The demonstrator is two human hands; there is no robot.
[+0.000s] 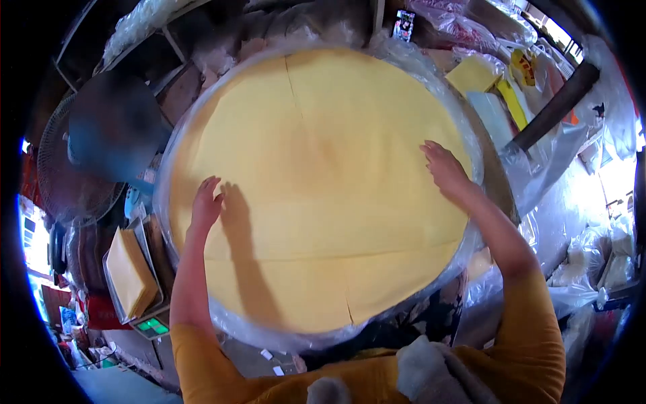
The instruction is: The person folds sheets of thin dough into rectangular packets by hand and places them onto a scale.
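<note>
A large, thin yellow sheet material [323,182] covers most of a round surface, with seams or slits at its top and bottom and a long crease across its lower part. Clear plastic [165,195] shows around its rim. Over the left side of the sheet is my left hand [207,202], its thumb and fingers apart, holding nothing; a long shadow falls beside it. My right hand [445,168] reaches over the right side, fingers extended and empty. I cannot tell whether either hand touches the sheet.
To the left, a stack of yellow sheets [132,275] rests on a tray by a scale with a lit green display [152,327]. A fan [84,182] stands behind. More yellow sheets [474,74], plastic bags and a dark bar [558,104] are at right; a phone [404,25] stands at the back.
</note>
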